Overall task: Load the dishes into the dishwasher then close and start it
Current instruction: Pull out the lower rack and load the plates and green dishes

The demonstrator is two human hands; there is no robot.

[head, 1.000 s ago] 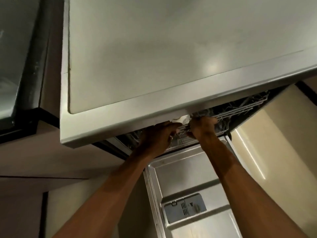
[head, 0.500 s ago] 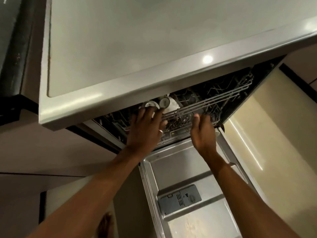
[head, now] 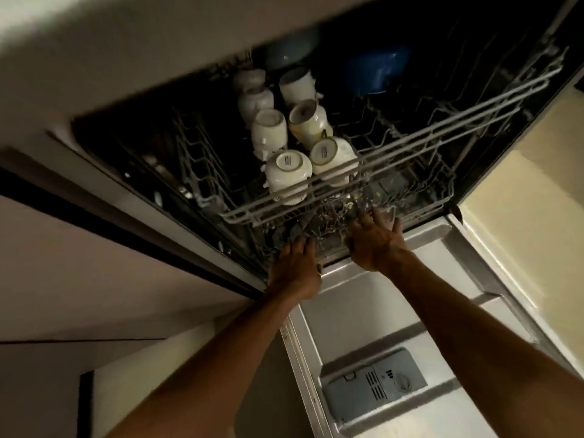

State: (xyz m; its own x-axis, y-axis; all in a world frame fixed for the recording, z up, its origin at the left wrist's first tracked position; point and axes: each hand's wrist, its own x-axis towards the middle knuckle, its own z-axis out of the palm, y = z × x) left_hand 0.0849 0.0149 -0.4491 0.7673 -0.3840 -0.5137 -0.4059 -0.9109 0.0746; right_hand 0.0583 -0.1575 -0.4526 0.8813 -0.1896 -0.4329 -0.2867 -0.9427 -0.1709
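Both my left hand (head: 294, 270) and right hand (head: 376, 241) had fingers straight, grasping nothing, at the lower rack (head: 331, 216); I feared a hard shove would rattle the cups (head: 287, 175) above.

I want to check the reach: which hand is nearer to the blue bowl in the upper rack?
Right. The right hand lies straight below the blue bowl in the view, at the lower rack; the left hand is lower and more to the left.
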